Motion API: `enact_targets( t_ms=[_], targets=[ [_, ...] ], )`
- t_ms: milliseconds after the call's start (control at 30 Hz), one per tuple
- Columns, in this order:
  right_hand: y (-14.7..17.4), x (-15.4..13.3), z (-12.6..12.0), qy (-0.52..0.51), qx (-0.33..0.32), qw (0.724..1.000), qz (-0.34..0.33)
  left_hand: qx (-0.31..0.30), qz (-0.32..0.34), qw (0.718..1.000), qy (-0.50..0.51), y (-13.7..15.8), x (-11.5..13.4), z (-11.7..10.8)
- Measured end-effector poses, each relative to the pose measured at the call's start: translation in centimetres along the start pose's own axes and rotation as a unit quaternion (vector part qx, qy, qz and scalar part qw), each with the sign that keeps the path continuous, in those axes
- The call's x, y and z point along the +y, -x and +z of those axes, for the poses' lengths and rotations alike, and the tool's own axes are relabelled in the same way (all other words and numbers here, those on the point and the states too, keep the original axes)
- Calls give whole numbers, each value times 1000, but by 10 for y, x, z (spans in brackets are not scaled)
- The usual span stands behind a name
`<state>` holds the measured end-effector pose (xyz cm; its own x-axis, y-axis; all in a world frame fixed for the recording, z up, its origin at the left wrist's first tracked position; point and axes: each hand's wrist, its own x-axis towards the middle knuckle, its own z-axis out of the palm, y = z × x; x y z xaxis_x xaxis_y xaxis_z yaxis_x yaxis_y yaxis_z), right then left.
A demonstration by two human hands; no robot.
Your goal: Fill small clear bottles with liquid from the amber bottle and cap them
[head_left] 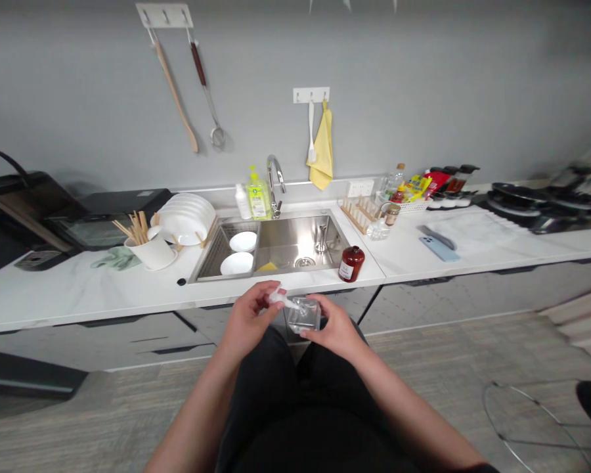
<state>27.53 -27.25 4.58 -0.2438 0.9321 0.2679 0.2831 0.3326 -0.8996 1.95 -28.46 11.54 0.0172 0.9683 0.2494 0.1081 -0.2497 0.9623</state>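
My right hand [331, 326] holds a small clear glass cup [304, 315] in front of my body, just short of the counter's front edge. My left hand [252, 314] pinches a small white crumpled piece, maybe tissue [282, 299], at the rim of the cup. Both hands meet over my dark clothing. Beyond them lies the steel sink [295, 244] with two white bowls [238, 254] in its left basket.
A brown bottle [350, 263] stands on the white counter [79, 289] right of the sink. A mug with chopsticks [150, 246], stacked white plates [187, 219], soap bottles [257, 195], a wooden rack [360, 214], a phone [439, 247] and dark cookware [546, 203] also sit there.
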Motion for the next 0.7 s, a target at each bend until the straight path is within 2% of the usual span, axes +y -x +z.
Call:
enact_targets(
  t_ms=[267, 400, 533, 600, 700],
  targets=[
    [-11, 17, 6, -8, -2, 1000, 2, 89, -12, 994, 57, 4, -24, -17],
    [-19, 28, 11, -16, -10, 1000, 4, 135, -48, 984, 105, 5, -48, -38],
    [-28, 32, 16, -26, -21, 999, 11, 226, -79, 964, 112, -1, -77, -85],
    [-33, 34, 18, -33, -20, 999, 20, 290, -69, 951, 86, -4, -91, -120],
    [-39, 35, 19, -44, -19, 998, 33, 388, -26, 921, -18, -7, -112, -182]
  ],
)
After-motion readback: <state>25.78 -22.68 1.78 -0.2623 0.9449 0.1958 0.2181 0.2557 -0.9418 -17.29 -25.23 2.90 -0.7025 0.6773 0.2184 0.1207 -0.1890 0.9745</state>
